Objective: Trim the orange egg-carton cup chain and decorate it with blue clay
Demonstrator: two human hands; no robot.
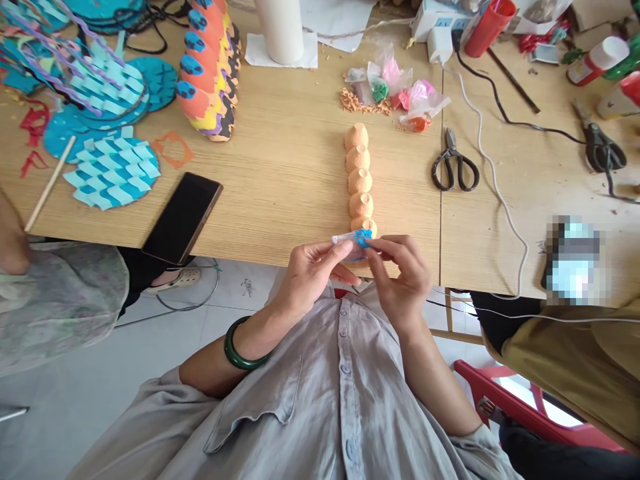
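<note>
Over at nine o'clock, on the wooden tabletop [300,167], lie blue scaled paper discs [114,172] with a thin wooden stick [49,185] beside them, and another person's sleeve [55,300] comes in at the edge. A tall orange, yellow and black craft figure [210,67] stands at about eleven o'clock. A dark phone [183,217] rests near the tabletop's front edge, its corner hanging slightly over.

At the centre, close to the front edge, the left hand [313,273], a green bangle [240,347] on its wrist, pinches one end of a small packet of blue material [356,239] between thumb and forefinger. The right hand [403,277] pinches the other end, fingertips pressed together on it. The packet is held in the air just in front of the nearest piece of a row of orange cone-shaped pieces [359,180], which runs away toward twelve o'clock.

Further on, at one o'clock, sit small bags of coloured bits [405,93] with orange crumbs beside them, then black-handled scissors [454,163], a white cable [493,173] and, at two o'clock, a second pair of scissors [603,147].

My worry is the packet: it is held right over the tabletop's edge, so if it tears suddenly under the two-sided pull, I'd expect the blue contents to scatter onto the shirt or the floor. A jerking elbow could also knock the nearest orange piece off the edge.
</note>
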